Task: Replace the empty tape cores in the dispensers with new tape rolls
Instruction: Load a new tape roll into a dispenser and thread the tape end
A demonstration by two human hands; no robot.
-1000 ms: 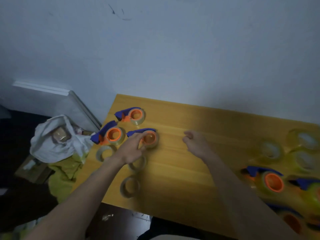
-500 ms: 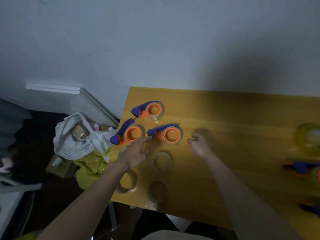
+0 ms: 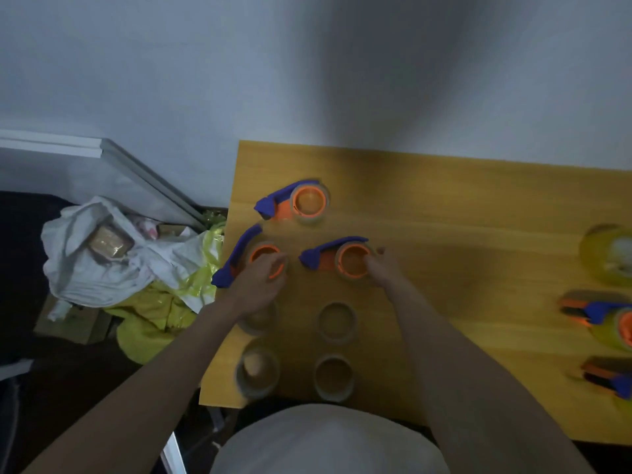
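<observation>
Three blue-and-orange tape dispensers lie at the left end of the yellow table (image 3: pixel 444 206): a far one (image 3: pixel 301 201), a left one (image 3: pixel 254 256) and a middle one (image 3: pixel 342 260). My left hand (image 3: pixel 260 285) curls its fingers over the left dispenser's orange hub. My right hand (image 3: pixel 383 268) grips the right rim of the middle dispenser's hub, thumb up. Several empty tape cores lie nearer me, among them one (image 3: pixel 337 323), another (image 3: pixel 333 376) and a third (image 3: pixel 258 371). A further core is partly hidden under my left wrist.
A yellow tape roll (image 3: pixel 612 254) sits at the right edge, with two more dispensers (image 3: pixel 608 316) (image 3: pixel 608 374) below it, blurred. Left of the table a white cloth (image 3: pixel 102 254) and yellow bags (image 3: pixel 154 319) are piled on the floor. The wall is right behind the table.
Both hands have moved forward onto dispensers: the left onto the left one, the right onto the middle one. The view has tilted downward, so the cores sit lower in the frame.
</observation>
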